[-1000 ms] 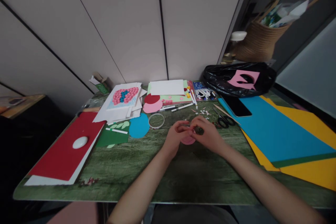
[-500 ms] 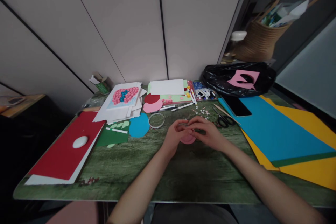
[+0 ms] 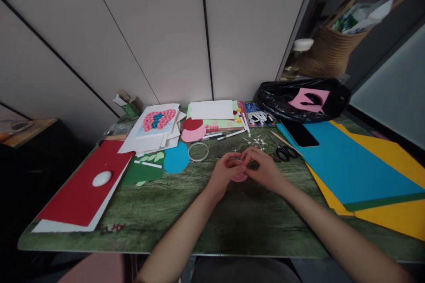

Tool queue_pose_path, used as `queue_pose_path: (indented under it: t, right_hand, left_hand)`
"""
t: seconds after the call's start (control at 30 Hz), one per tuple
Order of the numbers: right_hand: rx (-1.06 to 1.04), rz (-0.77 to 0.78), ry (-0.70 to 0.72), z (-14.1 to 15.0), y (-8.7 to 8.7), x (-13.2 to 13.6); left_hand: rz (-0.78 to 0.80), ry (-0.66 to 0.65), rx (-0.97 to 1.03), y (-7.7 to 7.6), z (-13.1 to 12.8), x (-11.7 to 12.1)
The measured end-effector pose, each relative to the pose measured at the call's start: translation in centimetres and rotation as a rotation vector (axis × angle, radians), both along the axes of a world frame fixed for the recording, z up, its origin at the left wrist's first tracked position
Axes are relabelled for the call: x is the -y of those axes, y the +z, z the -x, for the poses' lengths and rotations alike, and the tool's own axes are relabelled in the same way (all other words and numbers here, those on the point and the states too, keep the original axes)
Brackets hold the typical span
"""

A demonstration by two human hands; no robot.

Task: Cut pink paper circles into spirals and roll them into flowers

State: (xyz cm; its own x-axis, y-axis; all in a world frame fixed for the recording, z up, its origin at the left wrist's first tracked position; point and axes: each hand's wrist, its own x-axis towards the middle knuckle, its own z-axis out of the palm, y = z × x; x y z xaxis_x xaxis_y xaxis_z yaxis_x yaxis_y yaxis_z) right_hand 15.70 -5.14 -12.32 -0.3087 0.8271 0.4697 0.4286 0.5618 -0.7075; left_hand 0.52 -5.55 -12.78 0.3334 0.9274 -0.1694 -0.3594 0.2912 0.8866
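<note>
Close together over the middle of the green wood-grain table (image 3: 149, 216), both my hands are closed around a small piece of pink paper (image 3: 239, 177). Its round lower edge shows below the fingers; the rest is hidden. My left hand (image 3: 226, 172) pinches it from the left. On the other side, my right hand (image 3: 262, 168) has thumb and fingertips pressed together at the paper's upper edge. Small white paper scraps (image 3: 259, 141) lie just beyond the hands. Black-handled scissors (image 3: 286, 153) rest to the right, and a ring of clear tape (image 3: 198, 152) lies to the left.
Red sheets (image 3: 79, 185) bear a white oval object (image 3: 102, 178) at left. A pink-and-blue paper-ball picture (image 3: 158, 121) lies on white sheets behind. Blue sheets (image 3: 352, 163), a phone (image 3: 301, 134) and a black plastic bag (image 3: 275, 101) occupy the right. Pens (image 3: 230, 135) lie behind my hands.
My right hand's fingers flattened over the pink paper half a second ago, then arched back into a pinch. Less of the paper shows below the hands now. The table items stay put.
</note>
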Motion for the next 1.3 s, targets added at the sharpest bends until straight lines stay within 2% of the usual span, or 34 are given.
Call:
queue_pose_path:
  t: [0.1,0.47,0.83,0.97,1.3]
  right_hand:
    - [0.003,0.003,-0.016,0.2,0.0,0.1]
    - [0.007,-0.017,-0.028,0.1,-0.1,0.2]
    - [0.078,-0.034,0.065,0.0,-0.6,0.0]
    - [0.062,-0.045,0.033,0.0,-0.7,0.1]
    - [-0.005,-0.037,-0.068,0.3,-0.7,0.2]
  left_hand:
    - [0.014,0.001,0.015,-0.1,-0.1,0.0]
    - [0.027,0.14,0.033,-0.5,0.3,-0.4]
    - [-0.088,0.096,-0.105,0.2,0.8,-0.6]
    - [-0.116,0.066,-0.128,0.3,1.0,-0.7]
    - [-0.02,-0.022,-0.009,-0.2,0.5,-0.4]
